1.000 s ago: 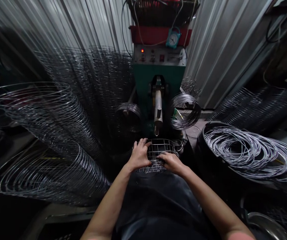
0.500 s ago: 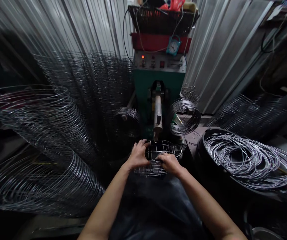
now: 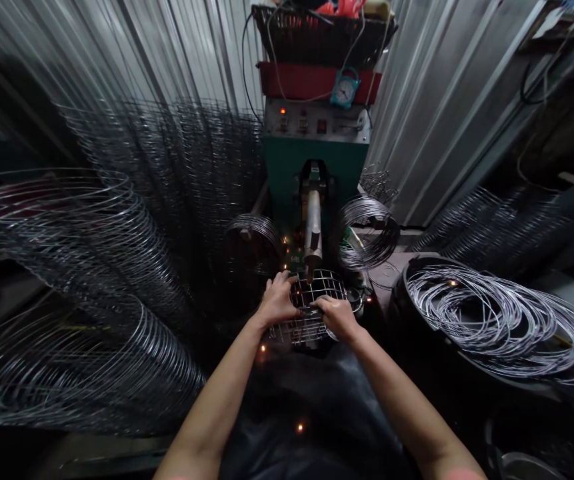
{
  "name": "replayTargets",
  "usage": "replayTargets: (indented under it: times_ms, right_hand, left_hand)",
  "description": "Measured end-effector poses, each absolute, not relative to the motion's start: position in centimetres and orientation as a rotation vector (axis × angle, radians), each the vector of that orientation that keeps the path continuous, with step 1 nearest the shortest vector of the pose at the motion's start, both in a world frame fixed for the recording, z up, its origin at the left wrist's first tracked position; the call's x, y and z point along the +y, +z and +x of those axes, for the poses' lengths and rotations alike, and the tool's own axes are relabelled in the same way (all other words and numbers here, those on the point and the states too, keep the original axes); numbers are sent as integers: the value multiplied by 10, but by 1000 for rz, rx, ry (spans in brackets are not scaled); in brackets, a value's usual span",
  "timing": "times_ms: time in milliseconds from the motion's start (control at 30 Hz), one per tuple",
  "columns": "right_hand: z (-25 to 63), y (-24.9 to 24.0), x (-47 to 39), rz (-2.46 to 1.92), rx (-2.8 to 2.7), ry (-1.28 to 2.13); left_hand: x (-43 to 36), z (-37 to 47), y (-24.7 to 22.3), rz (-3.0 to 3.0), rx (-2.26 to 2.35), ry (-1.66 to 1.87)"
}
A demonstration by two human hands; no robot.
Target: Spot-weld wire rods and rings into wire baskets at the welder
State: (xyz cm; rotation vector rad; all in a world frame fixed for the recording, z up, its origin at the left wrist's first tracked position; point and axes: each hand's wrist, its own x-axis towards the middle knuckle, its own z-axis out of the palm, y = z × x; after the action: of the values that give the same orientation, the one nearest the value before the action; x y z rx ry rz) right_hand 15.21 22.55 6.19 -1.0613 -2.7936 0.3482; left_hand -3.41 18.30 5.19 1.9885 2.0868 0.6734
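A wire basket [image 3: 307,328] of crossed metal wires lies under the pointed metal electrode [image 3: 313,233] of a green machine [image 3: 287,167]. My left hand [image 3: 277,301] grips the basket's left side, its thumb stretched across toward the middle. On the right side, my right hand [image 3: 335,316] is closed on the basket, fingers near the other thumb. The electrode's tip touches or nearly touches the mesh between and just beyond the hands. Small orange sparks show around the basket and over the dark apron [image 3: 311,407].
Tall stacks of wire rings [image 3: 137,227] stand at the left. Two wire coils [image 3: 369,230] flank the electrode. A black tub [image 3: 407,267] of loose wire rings is at the right. A blue clock [image 3: 345,89] hangs on the machine's front.
Sparks have appeared around the electrode and basket. The basket has tilted, its mesh now facing up more at the far side, and both hands have shifted slightly with it.
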Motion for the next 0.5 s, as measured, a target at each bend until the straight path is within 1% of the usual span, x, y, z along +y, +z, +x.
replayTargets:
  times_ms: [167,300,400,500]
  right_hand:
    - [141,59,239,-1093,-2717,363]
    - [147,49,229,-1083,-2448,521]
    - [166,34,210,-1045,-2075,835]
    - [190,11,191,-1192,-1655,1377]
  left_hand:
    - [198,-40,57,1948,2129,611]
    - [198,-38,56,1941,2143,642]
    - [195,-35,55,1943,2184,667]
    - [199,-34,57,1927,2241,657]
